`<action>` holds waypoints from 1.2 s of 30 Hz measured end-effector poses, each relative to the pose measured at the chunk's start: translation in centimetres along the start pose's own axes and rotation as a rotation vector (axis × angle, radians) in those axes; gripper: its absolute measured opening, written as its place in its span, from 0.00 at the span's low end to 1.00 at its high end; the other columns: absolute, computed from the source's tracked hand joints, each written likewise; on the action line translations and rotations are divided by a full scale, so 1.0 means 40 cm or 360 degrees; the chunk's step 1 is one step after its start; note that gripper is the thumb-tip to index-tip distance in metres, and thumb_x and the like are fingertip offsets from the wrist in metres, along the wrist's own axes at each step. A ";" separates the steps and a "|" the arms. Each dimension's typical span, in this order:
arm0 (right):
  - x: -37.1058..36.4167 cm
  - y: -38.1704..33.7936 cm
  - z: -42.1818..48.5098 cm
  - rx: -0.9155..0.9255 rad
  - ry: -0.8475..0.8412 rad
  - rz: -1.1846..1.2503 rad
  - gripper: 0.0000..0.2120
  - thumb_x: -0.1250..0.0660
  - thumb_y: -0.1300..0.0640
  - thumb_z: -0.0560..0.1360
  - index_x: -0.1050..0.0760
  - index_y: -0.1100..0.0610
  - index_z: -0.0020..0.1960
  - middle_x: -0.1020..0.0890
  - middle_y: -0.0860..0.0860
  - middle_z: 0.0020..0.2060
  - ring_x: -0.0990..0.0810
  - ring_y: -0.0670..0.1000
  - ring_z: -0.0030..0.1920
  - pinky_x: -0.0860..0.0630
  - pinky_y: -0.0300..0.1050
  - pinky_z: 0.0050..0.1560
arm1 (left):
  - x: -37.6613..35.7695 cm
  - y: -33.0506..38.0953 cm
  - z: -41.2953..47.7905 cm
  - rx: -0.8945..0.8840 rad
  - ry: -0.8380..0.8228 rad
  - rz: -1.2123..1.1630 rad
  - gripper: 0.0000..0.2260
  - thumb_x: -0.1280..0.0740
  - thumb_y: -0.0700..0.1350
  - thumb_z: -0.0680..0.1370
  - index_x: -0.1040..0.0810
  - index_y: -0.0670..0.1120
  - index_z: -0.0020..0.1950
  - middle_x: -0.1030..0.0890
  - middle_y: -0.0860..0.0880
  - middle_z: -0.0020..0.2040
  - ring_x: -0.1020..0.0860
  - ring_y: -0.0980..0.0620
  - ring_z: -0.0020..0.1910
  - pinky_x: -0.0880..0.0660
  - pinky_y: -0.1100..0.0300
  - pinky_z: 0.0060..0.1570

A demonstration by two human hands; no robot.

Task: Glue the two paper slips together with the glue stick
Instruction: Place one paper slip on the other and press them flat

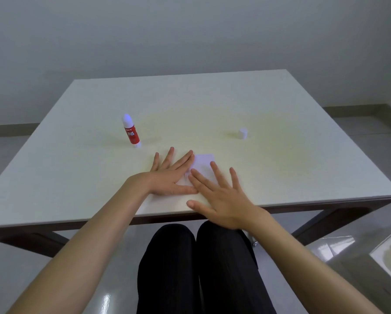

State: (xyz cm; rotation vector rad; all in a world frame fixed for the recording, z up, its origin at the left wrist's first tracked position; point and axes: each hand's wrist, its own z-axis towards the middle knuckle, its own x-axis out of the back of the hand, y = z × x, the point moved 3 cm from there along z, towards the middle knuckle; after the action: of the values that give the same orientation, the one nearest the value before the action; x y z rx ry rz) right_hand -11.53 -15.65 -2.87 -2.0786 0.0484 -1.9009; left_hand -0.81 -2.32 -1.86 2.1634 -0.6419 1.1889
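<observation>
Black trousers (pixel 196 268) are showing nearest, under the table's (pixel 76 211) front edge. Just past that edge the right hand (pixel 221 198) is lying flat with its fingers spread, pressing on the white paper slips (pixel 202 163); the left hand (pixel 169 175) is lying flat and splayed too, fingertips touching their left side. Farther back, the red glue stick (pixel 131 131) is standing uncapped at left, its white cap (pixel 242 133) well apart at right.
</observation>
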 end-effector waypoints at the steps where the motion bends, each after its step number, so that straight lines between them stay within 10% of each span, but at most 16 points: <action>1: 0.008 0.018 0.010 -0.0033 -0.0017 -0.0007 0.39 0.67 0.27 0.69 0.62 0.42 0.76 0.60 0.35 0.75 0.73 0.48 0.73 0.74 0.61 0.69 | 0.000 -0.001 0.000 -0.0005 -0.0003 0.0001 0.43 0.46 0.72 0.71 0.71 0.57 0.74 0.73 0.67 0.69 0.76 0.50 0.71 0.73 0.42 0.69; 26: 0.003 0.015 -0.021 0.0062 0.0017 -0.0148 0.40 0.66 0.27 0.70 0.60 0.45 0.77 0.58 0.38 0.77 0.70 0.50 0.75 0.72 0.61 0.71 | 0.005 0.006 -0.010 0.0024 0.0002 -0.0005 0.43 0.45 0.69 0.73 0.70 0.56 0.74 0.71 0.63 0.74 0.75 0.49 0.71 0.72 0.41 0.70; 36: 0.015 0.110 0.022 -0.0311 0.0123 -0.0104 0.42 0.73 0.28 0.66 0.67 0.46 0.76 0.65 0.38 0.75 0.67 0.50 0.76 0.67 0.58 0.73 | -0.007 0.006 -0.013 -0.0016 0.0153 -0.0058 0.45 0.40 0.67 0.73 0.70 0.55 0.75 0.70 0.60 0.75 0.75 0.50 0.72 0.74 0.42 0.69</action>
State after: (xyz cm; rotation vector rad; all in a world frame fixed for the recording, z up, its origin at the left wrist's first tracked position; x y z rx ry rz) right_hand -9.78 -19.78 -3.48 -2.1533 0.1934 -2.0903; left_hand -1.42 -2.11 -1.82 2.0869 -0.5632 1.2593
